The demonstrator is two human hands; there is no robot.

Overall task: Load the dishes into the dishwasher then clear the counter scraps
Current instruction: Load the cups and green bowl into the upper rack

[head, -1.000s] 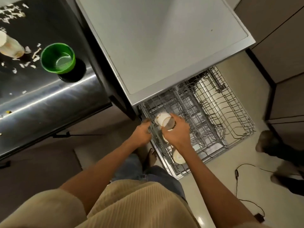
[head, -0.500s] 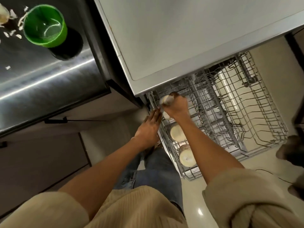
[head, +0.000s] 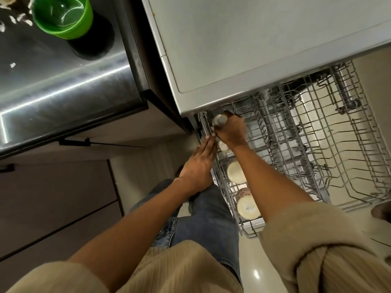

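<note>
Gleaming under a streak of light, the dark steel counter (head: 63, 87) carries a green bowl (head: 63, 15) and pale scraps (head: 12, 64) near its far edge. Beside it, the pulled-out dishwasher rack (head: 317, 144) stands mostly bare on its right. The right hand (head: 229, 130) grips a cup (head: 219, 120) at the rack's back-left corner; the left hand (head: 198, 163), fingers straight, touches the rack's rim.

home kitchen: dishwasher rack (head: 317, 144), steel counter (head: 63, 81)
</note>
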